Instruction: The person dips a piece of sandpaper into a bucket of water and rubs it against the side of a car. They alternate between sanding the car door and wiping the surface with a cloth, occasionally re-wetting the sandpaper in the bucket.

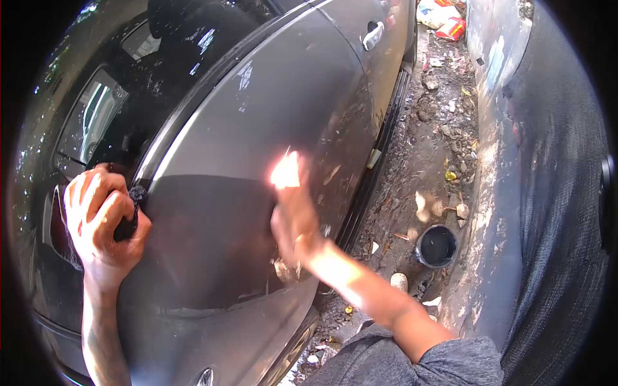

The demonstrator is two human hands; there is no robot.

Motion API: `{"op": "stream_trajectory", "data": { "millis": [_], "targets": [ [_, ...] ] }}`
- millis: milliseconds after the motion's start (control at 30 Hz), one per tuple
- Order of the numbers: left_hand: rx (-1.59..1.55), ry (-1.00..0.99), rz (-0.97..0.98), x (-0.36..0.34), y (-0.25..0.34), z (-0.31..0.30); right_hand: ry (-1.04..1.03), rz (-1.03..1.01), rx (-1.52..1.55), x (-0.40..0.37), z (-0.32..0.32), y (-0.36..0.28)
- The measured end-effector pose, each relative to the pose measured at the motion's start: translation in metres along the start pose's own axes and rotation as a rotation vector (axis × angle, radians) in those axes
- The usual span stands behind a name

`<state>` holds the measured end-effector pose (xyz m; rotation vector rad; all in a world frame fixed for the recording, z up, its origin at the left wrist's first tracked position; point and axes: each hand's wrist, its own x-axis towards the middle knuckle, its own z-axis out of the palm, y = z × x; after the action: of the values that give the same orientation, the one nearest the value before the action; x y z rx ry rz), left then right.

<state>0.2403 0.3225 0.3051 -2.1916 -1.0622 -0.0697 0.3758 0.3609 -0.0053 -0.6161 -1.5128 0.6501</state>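
Note:
A dark grey car [257,128] fills the left and middle of the head view, its glossy side panel under my hands. My left hand [106,215] is by the window edge, fingers curled around a dark bunched cloth [138,193] that shows between finger and thumb. Beside it is a dark, rounded piece [56,225], mostly hidden by the hand. My right hand [293,215] is over the middle of the panel, smeared by motion. Strong sunlight washes out its fingers, so their pose and anything in them cannot be made out.
A dark bucket [438,246] stands on the littered dirt strip [428,148] right of the car. A wall [496,212] and hanging dark sheet [560,161] border that strip. Plastic bags [444,18] lie at the far end. A chrome door handle [373,35] protrudes from the car.

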Motion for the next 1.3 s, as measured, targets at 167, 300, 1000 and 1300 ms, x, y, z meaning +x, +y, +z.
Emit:
{"op": "stream_trajectory", "data": {
  "millis": [167,300,1000,1300],
  "targets": [
    [0.003,-0.013,-0.001,-0.002,-0.002,0.002,0.09,0.219,-0.023,0.024,-0.011,0.042],
    [-0.012,-0.019,0.011,-0.001,-0.003,0.002,0.163,0.187,-0.422,0.071,-0.029,0.084],
    [0.047,-0.107,0.013,-0.013,-0.012,0.005,0.294,0.331,-0.071,0.038,-0.018,0.11],
    [-0.011,-0.166,0.11,-0.032,-0.034,-0.008,0.201,0.478,0.169,0.004,-0.004,0.061]
  ]
}}
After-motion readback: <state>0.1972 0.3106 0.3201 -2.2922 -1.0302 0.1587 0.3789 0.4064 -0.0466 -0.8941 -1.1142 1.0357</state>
